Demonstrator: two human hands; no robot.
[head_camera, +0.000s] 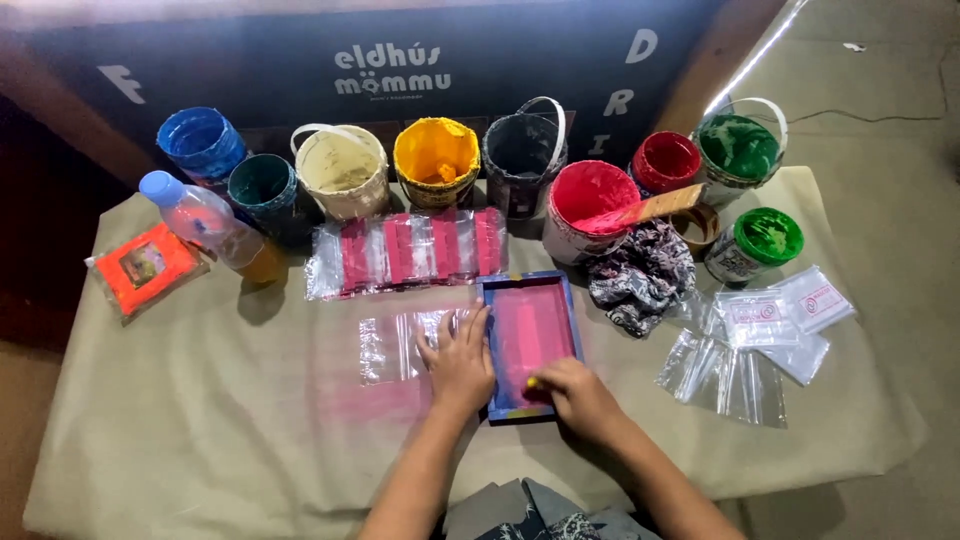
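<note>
Both hands on a small blue screen-print frame (528, 345), low on a beige cloth-covered table (200, 420).

Left hand (458, 365) lies flat, fingers spread, over a clear bag (400, 345); right hand (578, 395) is curled around something yellow at the frame's near edge. Paint buckets (436, 160) line the back, dark printed banner (300, 70) behind.

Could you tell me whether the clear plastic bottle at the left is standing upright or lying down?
Lying down: the bottle rests on its side on the cloth, blue cap toward the upper left.
</note>
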